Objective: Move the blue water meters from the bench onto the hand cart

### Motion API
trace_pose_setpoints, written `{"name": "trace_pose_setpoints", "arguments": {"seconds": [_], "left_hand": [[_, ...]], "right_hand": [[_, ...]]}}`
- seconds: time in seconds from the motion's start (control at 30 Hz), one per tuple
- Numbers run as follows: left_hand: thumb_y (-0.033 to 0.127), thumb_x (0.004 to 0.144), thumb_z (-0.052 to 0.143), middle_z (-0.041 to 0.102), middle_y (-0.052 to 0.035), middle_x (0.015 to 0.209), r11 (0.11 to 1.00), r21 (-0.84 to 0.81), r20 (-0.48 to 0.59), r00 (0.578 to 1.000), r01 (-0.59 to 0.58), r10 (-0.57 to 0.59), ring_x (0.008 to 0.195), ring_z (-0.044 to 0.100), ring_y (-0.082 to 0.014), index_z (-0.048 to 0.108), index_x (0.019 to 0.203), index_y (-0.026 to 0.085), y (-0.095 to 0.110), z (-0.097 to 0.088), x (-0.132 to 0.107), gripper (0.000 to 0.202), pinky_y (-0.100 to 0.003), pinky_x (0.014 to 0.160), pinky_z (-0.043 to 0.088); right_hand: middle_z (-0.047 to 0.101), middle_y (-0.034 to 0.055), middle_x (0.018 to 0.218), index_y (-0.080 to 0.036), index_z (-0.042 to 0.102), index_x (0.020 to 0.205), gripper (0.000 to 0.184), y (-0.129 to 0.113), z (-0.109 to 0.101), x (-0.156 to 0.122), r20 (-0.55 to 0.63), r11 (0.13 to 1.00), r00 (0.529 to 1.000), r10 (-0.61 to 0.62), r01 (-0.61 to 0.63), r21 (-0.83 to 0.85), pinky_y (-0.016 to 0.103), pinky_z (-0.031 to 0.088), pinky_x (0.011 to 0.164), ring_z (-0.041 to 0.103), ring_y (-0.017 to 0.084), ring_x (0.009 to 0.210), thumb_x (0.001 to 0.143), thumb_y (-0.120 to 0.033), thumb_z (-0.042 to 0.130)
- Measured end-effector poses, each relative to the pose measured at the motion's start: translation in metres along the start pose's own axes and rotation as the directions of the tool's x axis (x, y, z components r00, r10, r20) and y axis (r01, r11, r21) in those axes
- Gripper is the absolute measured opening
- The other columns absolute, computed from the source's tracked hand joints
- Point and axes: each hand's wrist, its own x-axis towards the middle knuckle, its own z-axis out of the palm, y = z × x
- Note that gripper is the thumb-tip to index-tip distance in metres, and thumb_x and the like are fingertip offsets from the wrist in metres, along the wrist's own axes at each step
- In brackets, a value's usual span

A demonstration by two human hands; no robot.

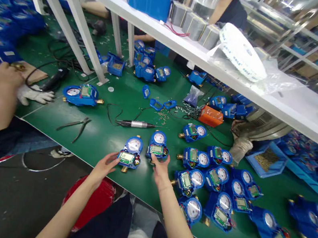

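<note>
Two blue water meters with white dials and uncovered circuit boards sit before me. My left hand is at the left edge of the nearer water meter, its fingers apart and the tips touching or almost touching the casing. My right hand grips the lower end of the other water meter, thumb on the near left and fingers at the right side. Just beyond them lies a pen-shaped electric screwdriver with a cable. Several more water meters stand close together to the right of my right hand.
Pliers and another meter lie left. Loose screws, blue covers and an orange box are farther back. A white shelf crosses above the green bench. A co-worker's hand works at left.
</note>
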Motion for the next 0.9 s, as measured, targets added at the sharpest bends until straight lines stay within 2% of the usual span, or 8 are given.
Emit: {"name": "trace_pose_setpoints", "arguments": {"seconds": [0.1,0.17,0.37,0.67,0.9], "left_hand": [[0.058,0.064,0.073,0.056,-0.0131,0.129,0.999,-0.037,-0.015,1.0,0.007,-0.007,0.118,0.053,-0.0287,0.057,0.121,0.023,-0.003,0.0,0.005,0.068,-0.04,0.09,0.049],[0.058,0.063,0.074,0.057,-0.0122,0.128,0.998,-0.061,-0.026,1.0,0.011,-0.012,0.117,0.054,-0.0288,0.059,0.119,0.024,-0.004,0.001,0.005,0.067,-0.041,0.09,0.049],[0.056,0.064,0.075,0.056,-0.0116,0.128,0.996,-0.09,-0.028,0.999,0.014,-0.016,0.119,0.053,-0.029,0.059,0.119,0.025,-0.007,0.0,0.007,0.064,-0.04,0.089,0.049],[0.056,0.062,0.076,0.055,-0.0114,0.13,0.994,-0.11,-0.036,0.999,0.026,-0.03,0.119,0.052,-0.029,0.059,0.119,0.025,-0.014,0.0,0.01,0.067,-0.037,0.086,0.051],[0.055,0.062,0.076,0.057,-0.0108,0.128,0.995,-0.098,-0.031,0.999,0.03,-0.033,0.117,0.054,-0.028,0.06,0.118,0.026,-0.014,-0.002,0.013,0.065,-0.036,0.083,0.051]], "right_hand": [[0.054,0.0135,0.136,-0.025,0.01,0.147,0.122,0.0,0.011,0.005,-0.005,0.998,0.998,0.063,-0.063,0.032,0.041,0.041,0.103,0.055,0.024,0.12,0.051,-0.042,0.083],[0.055,0.0123,0.135,-0.026,0.009,0.148,0.123,-0.001,0.015,0.006,-0.024,0.997,0.997,0.075,-0.074,0.021,0.041,0.041,0.104,0.055,0.024,0.12,0.051,-0.042,0.083],[0.051,0.0146,0.138,-0.022,0.013,0.147,0.123,-0.007,0.017,0.005,-0.047,0.996,0.995,0.088,-0.088,-0.003,0.041,0.044,0.102,0.056,0.026,0.118,0.048,-0.042,0.084],[0.055,0.0153,0.134,-0.02,0.013,0.146,0.124,-0.006,0.015,0.008,-0.039,0.995,0.995,0.087,-0.089,-0.047,0.041,0.045,0.1,0.058,0.026,0.115,0.048,-0.043,0.084],[0.052,0.0151,0.137,-0.02,0.012,0.147,0.123,-0.005,0.015,0.009,-0.039,0.996,0.997,0.073,-0.075,-0.055,0.04,0.046,0.1,0.057,0.026,0.117,0.049,-0.044,0.084]]}}
